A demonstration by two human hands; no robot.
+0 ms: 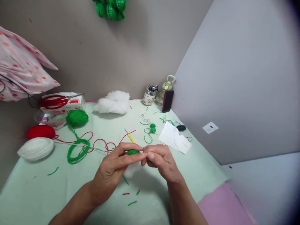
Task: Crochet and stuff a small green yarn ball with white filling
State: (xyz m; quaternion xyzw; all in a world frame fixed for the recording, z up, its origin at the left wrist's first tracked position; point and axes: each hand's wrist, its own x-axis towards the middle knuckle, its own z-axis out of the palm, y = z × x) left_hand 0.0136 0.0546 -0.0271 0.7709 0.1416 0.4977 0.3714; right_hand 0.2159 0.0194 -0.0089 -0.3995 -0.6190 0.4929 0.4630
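Holding the green crocheted piece (133, 152), the left hand (113, 164) meets the right hand (162, 161), pinched on something I cannot tell; crocheting looks advanced, finishing probably remains, white fluff (132, 170) lies below both.

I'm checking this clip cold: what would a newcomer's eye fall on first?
Probably the left hand and right hand meeting near the middle, a small green piece between the left one's fingers. Next, the green, red and white yarn balls at the picture's left. Then the fluffy white heap at the table's far side.
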